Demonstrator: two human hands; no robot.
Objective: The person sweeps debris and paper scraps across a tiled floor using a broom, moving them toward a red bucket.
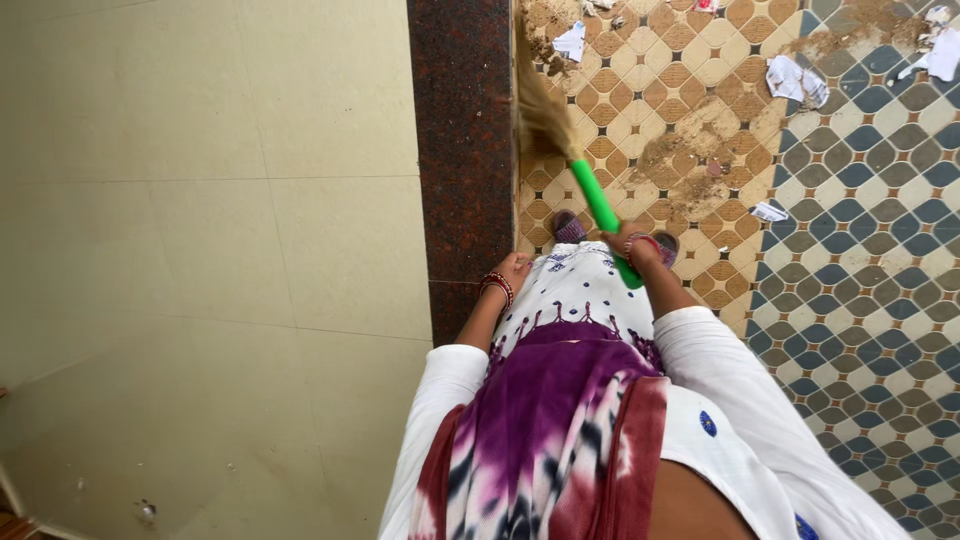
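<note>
I see right hand (634, 248) fisted round the green broom handle (598, 205), bristles (540, 105) angled fwd onto patterned tiles (860, 260) w/ dirt (690, 160) & paper scraps (795, 80), left hand (512, 270) loose, holding nothing, by the hip.

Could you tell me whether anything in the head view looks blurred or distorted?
In the head view, the broom bristles are smeared by motion blur near the dark stone strip; the right hand on the green handle stays fairly sharp; the wide lens bends the tile lines; light is soft and even, without glare.
</note>
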